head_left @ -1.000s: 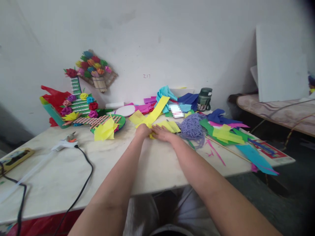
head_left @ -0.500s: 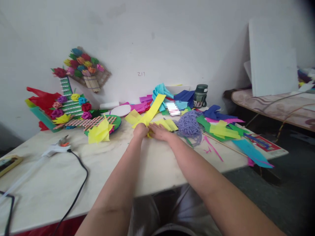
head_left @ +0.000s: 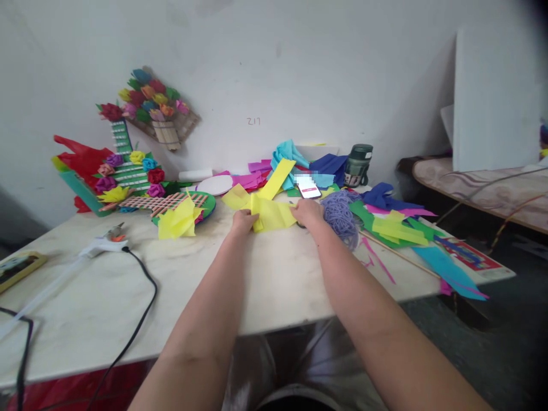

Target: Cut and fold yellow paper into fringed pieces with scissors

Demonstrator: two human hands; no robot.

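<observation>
My left hand [head_left: 245, 221] is closed on the left end of a piece of yellow crepe paper [head_left: 274, 215], which lies spread flat just above or on the table. At the paper's right edge, my right hand [head_left: 309, 212] has its fingers pinched together. A small dark curved item shows under that hand, too hidden to name. Behind the sheet, a longer yellow strip [head_left: 280, 176] slants up and back. A tangle of purple yarn [head_left: 340, 214] lies close to the right hand, and a phone [head_left: 308, 187] just behind it.
On the left are a flower-covered paper guitar [head_left: 132, 180], a crumpled yellow paper [head_left: 177, 220] and a glue gun [head_left: 105, 245] with a black cord. At the right stand a dark bottle [head_left: 358, 165], green paper [head_left: 370, 225] and a thin stick [head_left: 398, 254]. The table's front edge is near me.
My hands have moved apart, the right one to the right. The yellow crepe paper, mostly covered before, now shows spread between them. The whole view has shifted slightly.
</observation>
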